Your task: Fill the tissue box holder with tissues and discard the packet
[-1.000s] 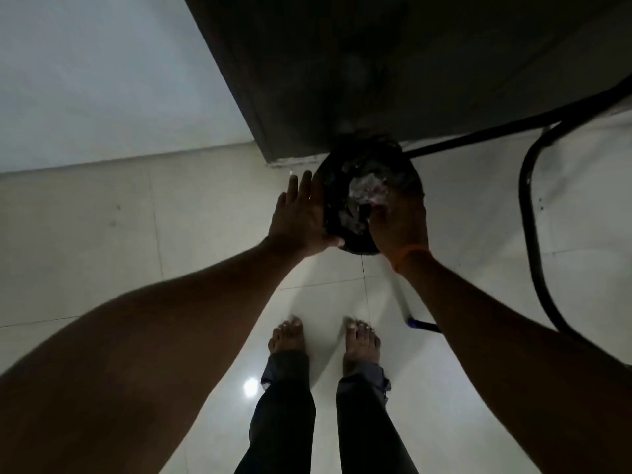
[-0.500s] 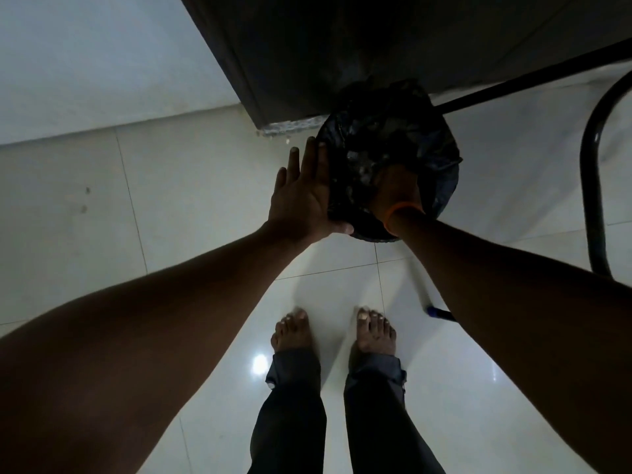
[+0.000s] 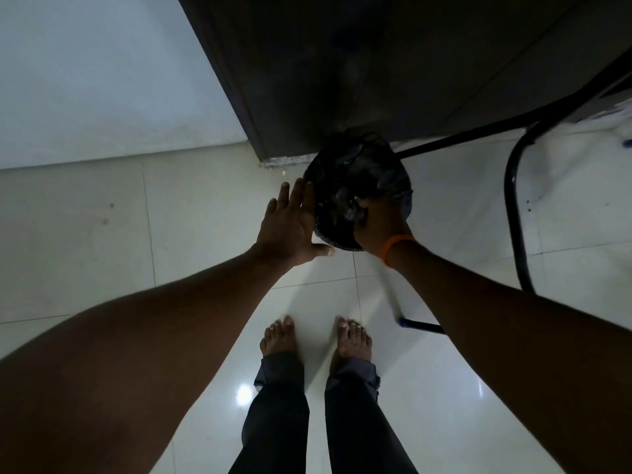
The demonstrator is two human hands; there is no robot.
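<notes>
Fingers spread flat, left hand (image 3: 290, 225) steadies the round black-lined bin (image 3: 355, 186) at frame centre, while right hand (image 3: 378, 222) reaches inside, clutching the crumpled clear plastic packet (image 3: 355, 208).

Count, looking down at the floor

One bin (image 3: 359, 172) at 12 o'clock, one crumpled packet (image 3: 355, 208) inside it; two hands, left (image 3: 290, 227) and right (image 3: 379, 227); one orange band (image 3: 396, 246); two bare feet (image 3: 278, 336).

Black bin liner (image 3: 362, 172); orange wristband (image 3: 396, 246); white floor tiles (image 3: 205, 200).
</notes>
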